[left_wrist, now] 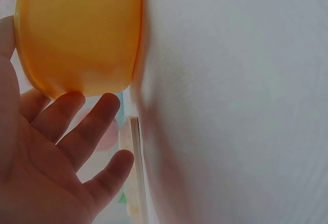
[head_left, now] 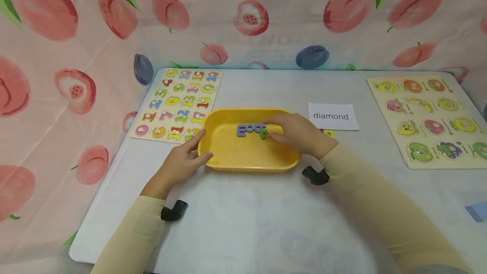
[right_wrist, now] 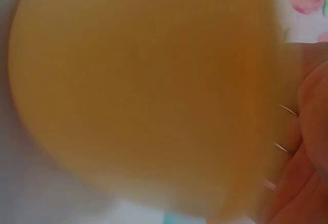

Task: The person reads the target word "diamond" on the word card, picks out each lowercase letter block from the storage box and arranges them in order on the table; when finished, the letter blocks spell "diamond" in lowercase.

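Note:
A yellow plastic basin (head_left: 243, 162) lies at the middle of the table. My left hand (head_left: 184, 160) holds its left end, thumb over the rim and fingers outside; the left wrist view shows several fingertips (left_wrist: 107, 103) against or near the outer wall. My right hand (head_left: 294, 132) reaches over the right side into the basin. Its thumb and forefinger are at a small green letter (head_left: 264, 134), which they seem to pinch; the right wrist view hides the fingertips behind the basin. Several purple letters (head_left: 249, 128) form a row along the far inner wall.
A number puzzle board (head_left: 179, 105) lies back left, a fruit puzzle board (head_left: 430, 121) at the right. Behind my right hand are a white card (head_left: 332, 116) reading "diamond" and a partly covered yellow-green piece (head_left: 329, 134). Fruit-print cloth (head_left: 277, 28) hangs behind the table.

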A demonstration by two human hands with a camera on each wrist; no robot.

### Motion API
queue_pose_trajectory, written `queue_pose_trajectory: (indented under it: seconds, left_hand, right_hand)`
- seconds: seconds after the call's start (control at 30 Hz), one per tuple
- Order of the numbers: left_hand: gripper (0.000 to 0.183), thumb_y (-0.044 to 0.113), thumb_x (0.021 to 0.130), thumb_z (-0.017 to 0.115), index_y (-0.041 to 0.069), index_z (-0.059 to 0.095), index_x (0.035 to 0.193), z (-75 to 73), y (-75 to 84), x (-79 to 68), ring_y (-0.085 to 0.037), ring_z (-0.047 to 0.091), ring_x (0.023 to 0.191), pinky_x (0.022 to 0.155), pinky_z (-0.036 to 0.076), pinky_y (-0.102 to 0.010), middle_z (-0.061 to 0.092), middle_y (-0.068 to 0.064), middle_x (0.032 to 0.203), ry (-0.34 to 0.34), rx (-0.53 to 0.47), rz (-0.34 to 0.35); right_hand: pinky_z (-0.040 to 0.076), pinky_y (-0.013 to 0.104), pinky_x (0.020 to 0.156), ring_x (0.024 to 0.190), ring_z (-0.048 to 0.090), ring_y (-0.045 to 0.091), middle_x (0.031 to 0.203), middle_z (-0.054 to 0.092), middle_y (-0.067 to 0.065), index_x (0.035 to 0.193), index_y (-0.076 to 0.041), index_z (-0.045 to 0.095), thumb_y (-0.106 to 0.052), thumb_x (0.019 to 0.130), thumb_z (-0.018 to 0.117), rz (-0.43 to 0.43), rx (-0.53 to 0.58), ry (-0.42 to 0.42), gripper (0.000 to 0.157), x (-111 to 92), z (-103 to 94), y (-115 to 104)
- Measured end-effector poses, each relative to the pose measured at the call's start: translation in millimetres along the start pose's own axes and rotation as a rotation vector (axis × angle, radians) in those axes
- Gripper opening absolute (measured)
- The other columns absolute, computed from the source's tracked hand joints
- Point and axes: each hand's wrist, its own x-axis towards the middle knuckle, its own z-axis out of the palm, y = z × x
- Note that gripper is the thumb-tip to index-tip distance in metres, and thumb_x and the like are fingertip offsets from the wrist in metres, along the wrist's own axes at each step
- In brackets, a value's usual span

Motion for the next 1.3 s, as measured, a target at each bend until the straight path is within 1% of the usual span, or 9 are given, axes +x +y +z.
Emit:
queue_pose_trajectory:
  seconds: [0.1, 0.17, 0.27, 0.4, 0.57, 0.77, 1.0, 1.2, 1.3]
  left_hand:
    - [0.079, 0.043, 0.093, 0.069, 0.026, 0.029, 0.160, 0.4, 0.1, -0.1, -0.035, 0.046, 0.136, 0.112, 0.032, -0.059, 0.044, -0.011, 0.154, -0.002, 0.002, 0.002]
    - [0.079, 0.043, 0.093, 0.069, 0.026, 0.029, 0.160, 0.4, 0.2, -0.3, -0.035, 0.045, 0.136, 0.112, 0.032, -0.059, 0.044, -0.012, 0.154, -0.003, 0.003, 0.001]
    - [0.079, 0.043, 0.094, 0.068, 0.026, 0.029, 0.160, -0.1, 0.5, -0.6, -0.035, 0.045, 0.136, 0.112, 0.032, -0.059, 0.043, -0.010, 0.154, 0.000, 0.004, -0.003]
    - [0.079, 0.044, 0.094, 0.068, 0.027, 0.029, 0.160, -0.7, 0.7, -0.9, -0.035, 0.046, 0.136, 0.112, 0.031, -0.058, 0.042, -0.009, 0.155, 0.002, 0.007, -0.006]
    - [0.079, 0.043, 0.093, 0.069, 0.026, 0.029, 0.160, -0.6, 1.6, -1.3, -0.035, 0.046, 0.135, 0.113, 0.030, -0.058, 0.044, -0.011, 0.154, -0.001, 0.006, 0.005]
    - [0.079, 0.043, 0.094, 0.068, 0.026, 0.029, 0.160, 0.0, 2.6, -0.6, -0.034, 0.046, 0.135, 0.113, 0.031, -0.058, 0.041, -0.009, 0.156, -0.001, 0.009, 0.010]
    - [0.078, 0.042, 0.094, 0.068, 0.026, 0.029, 0.160, -0.7, 2.7, -0.4, -0.035, 0.046, 0.135, 0.112, 0.032, -0.058, 0.042, -0.009, 0.155, 0.000, 0.020, 0.002]
    - [0.079, 0.042, 0.094, 0.068, 0.026, 0.029, 0.160, -1.5, 3.0, -0.2, -0.036, 0.045, 0.136, 0.112, 0.031, -0.059, 0.044, -0.012, 0.153, -0.002, 0.030, -0.010]
    - [0.079, 0.042, 0.094, 0.068, 0.026, 0.029, 0.160, -1.5, 3.0, -0.2, -0.036, 0.045, 0.136, 0.112, 0.031, -0.059, 0.045, -0.013, 0.153, -0.006, 0.026, -0.015]
  right_hand:
    - [0.045, 0.046, 0.105, 0.119, 0.060, 0.030, 0.127, 0.067, 0.012, 0.131, -0.002, 0.065, -0.020, 0.094, 0.070, -0.044, -0.018, -0.001, 0.041, 8.4, 12.5, -6.4]
    - [0.047, 0.044, 0.103, 0.113, 0.063, 0.029, 0.125, 0.068, 0.011, 0.131, -0.003, 0.065, -0.021, 0.095, 0.070, -0.067, -0.032, -0.005, 0.040, 13.3, 19.7, -11.2]
    - [0.045, 0.043, 0.105, 0.115, 0.061, 0.029, 0.126, 0.068, 0.009, 0.131, -0.005, 0.066, -0.022, 0.096, 0.068, -0.074, -0.032, -0.020, 0.039, 20.6, 29.4, -17.8]
    - [0.040, 0.043, 0.109, 0.123, 0.057, 0.030, 0.130, 0.065, 0.007, 0.131, -0.007, 0.066, -0.021, 0.097, 0.066, -0.084, -0.006, -0.035, 0.037, 29.2, 38.8, -25.5]
    - [0.040, 0.041, 0.109, 0.120, 0.056, 0.029, 0.127, 0.067, 0.007, 0.128, -0.005, 0.067, -0.020, 0.096, 0.067, -0.091, 0.006, -0.045, 0.035, 37.2, 47.6, -29.0]
    - [0.036, 0.038, 0.112, 0.127, 0.049, 0.027, 0.138, 0.060, 0.004, 0.134, -0.008, 0.064, -0.023, 0.098, 0.065, -0.043, -0.031, -0.079, 0.039, 39.6, 52.6, -26.8]
    - [0.041, 0.037, 0.103, 0.114, 0.050, 0.028, 0.134, 0.063, 0.006, 0.134, -0.007, 0.063, -0.024, 0.098, 0.063, -0.061, -0.074, -0.106, 0.040, 41.2, 54.7, -24.6]
    - [0.041, 0.037, 0.104, 0.114, 0.050, 0.027, 0.137, 0.061, 0.006, 0.138, -0.007, 0.061, -0.025, 0.099, 0.061, -0.046, -0.086, -0.142, 0.043, 42.5, 55.2, -23.9]
    - [0.041, 0.037, 0.104, 0.115, 0.050, 0.027, 0.135, 0.062, 0.006, 0.136, -0.008, 0.063, -0.023, 0.099, 0.060, -0.047, -0.077, -0.145, 0.040, 42.7, 56.0, -23.5]
